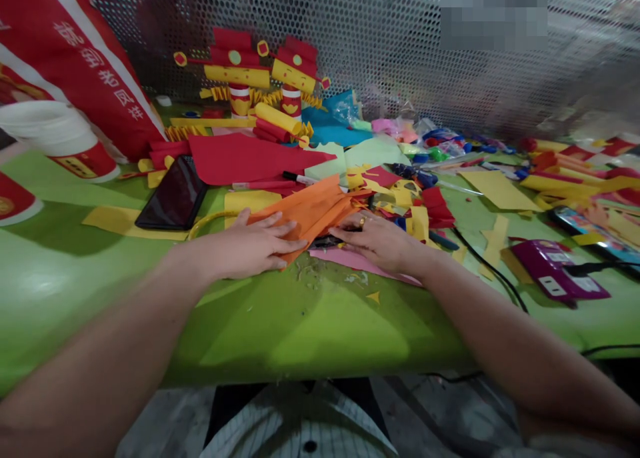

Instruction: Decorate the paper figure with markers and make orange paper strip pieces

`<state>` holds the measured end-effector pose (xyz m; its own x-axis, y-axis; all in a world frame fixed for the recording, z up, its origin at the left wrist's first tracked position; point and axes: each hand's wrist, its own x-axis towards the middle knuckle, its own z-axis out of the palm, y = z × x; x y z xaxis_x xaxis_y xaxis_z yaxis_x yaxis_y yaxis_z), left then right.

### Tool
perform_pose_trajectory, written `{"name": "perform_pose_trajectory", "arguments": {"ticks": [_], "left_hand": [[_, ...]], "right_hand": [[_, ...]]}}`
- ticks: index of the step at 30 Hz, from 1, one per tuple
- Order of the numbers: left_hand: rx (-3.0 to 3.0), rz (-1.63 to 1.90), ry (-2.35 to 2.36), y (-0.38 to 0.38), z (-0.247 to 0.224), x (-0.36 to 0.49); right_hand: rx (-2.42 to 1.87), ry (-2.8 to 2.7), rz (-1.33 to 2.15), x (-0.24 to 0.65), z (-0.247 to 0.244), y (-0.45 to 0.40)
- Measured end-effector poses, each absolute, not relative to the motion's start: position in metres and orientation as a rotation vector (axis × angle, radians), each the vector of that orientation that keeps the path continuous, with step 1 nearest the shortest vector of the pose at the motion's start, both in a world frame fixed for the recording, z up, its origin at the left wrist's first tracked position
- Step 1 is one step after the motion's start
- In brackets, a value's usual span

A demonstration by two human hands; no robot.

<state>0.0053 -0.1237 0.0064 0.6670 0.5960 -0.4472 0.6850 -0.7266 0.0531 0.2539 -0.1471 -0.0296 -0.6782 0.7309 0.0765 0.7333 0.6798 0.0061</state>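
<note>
My left hand (pixel 255 245) lies flat with fingers spread, its fingertips over the near edge of folded orange paper (pixel 307 211). My right hand (pixel 375 241), with a ring on one finger, rests at the right end of that orange paper, its fingers stretched toward the left hand. Beneath the right hand shows a strip of pink paper (pixel 357 263) and a dark item that I cannot make out. Just beyond are a red paper sheet (pixel 255 161), a marker (pixel 300 177) and a heap of yellow and red paper scraps (pixel 400 191). A small yellow scrap (pixel 374 297) lies in front.
A black phone (pixel 173 195) and a white paper cup (pixel 57 138) stand at left, beside a large red bag (pixel 85 58). Two paper figures (pixel 237 71) stand at the back against perforated metal mesh (pixel 380 38). A purple power strip (pixel 557 271) with a black cable is at right.
</note>
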Motion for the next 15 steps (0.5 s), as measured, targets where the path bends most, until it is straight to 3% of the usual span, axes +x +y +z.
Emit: {"name": "perform_pose_trajectory", "arguments": {"ticks": [15], "left_hand": [[2.724, -0.635, 0.99, -0.122, 0.0015, -0.0017]], "right_hand": [[-1.122, -2.784, -0.042, 0.2607, -0.0335, -0.1541]]}}
